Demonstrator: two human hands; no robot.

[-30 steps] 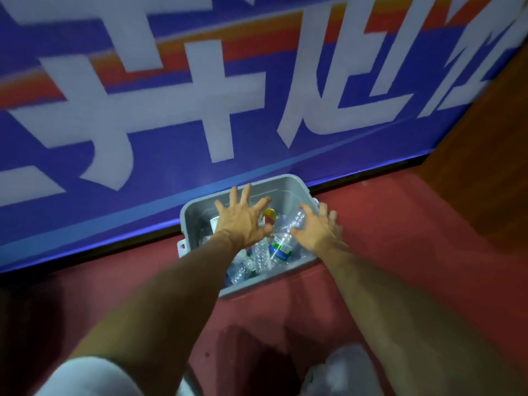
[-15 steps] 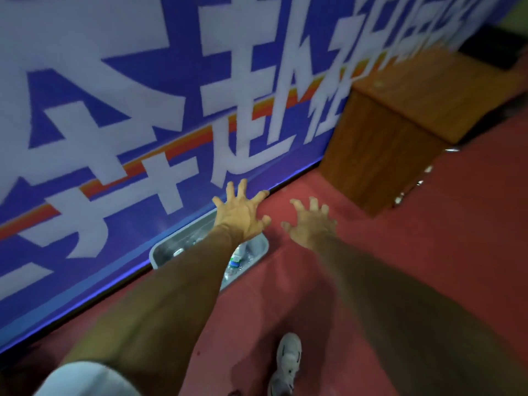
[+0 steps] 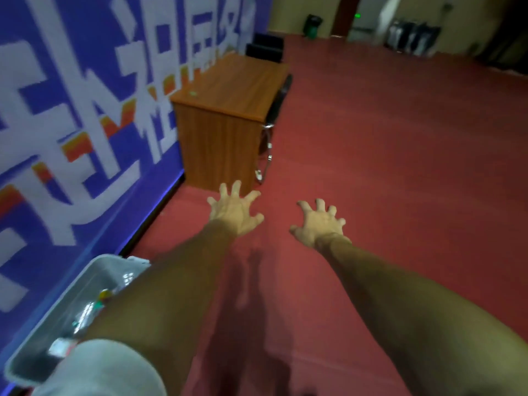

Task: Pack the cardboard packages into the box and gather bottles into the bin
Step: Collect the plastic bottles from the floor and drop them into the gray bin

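Behind the bin (image 3: 94,274), the blue banner (image 3: 85,110) is filling the left side, and the red floor (image 3: 400,167) is stretching away beyond the bin. Farther along from the bin, the wooden desk (image 3: 228,110) is standing against the banner. I am reading the bin as parked at the banner's foot to keep the walkway free. Ahead of the bin, the left hand (image 3: 235,212) and right hand (image 3: 318,224) are hovering empty, fingers spread and bent, likely readying for another pickup. Bottles (image 3: 85,312) are lying inside the bin.
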